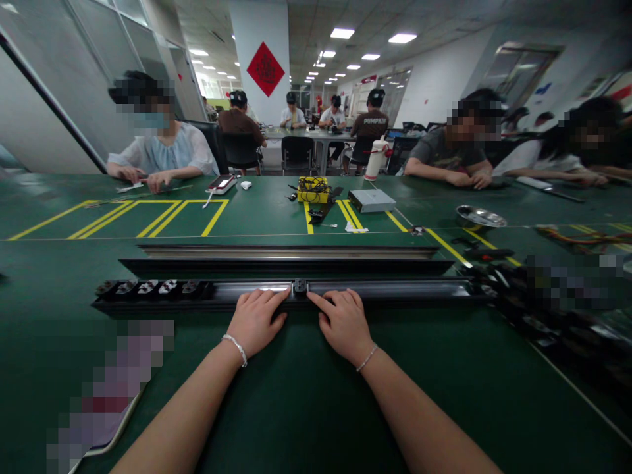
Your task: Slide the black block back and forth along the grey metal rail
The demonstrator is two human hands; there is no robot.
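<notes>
A long black channel-shaped rail [405,291] lies across the green table in front of me. A small black block [299,286] sits in its trough near the middle. My left hand [257,320] rests on the rail's near side, its index fingertip at the block's left edge. From the other side, the index finger of my right hand [347,324] points at the block's right edge. Both hands have fingers apart and grasp nothing. Several similar block pieces [168,287], some with white parts, fill the rail's left end.
Two more long black strips [286,266] lie just behind the rail. Dark parts [543,322] are heaped at the right. Farther back are a yellow box with cables [313,189], a grey metal box [371,200] and a metal bowl [480,216]. Several people sit beyond.
</notes>
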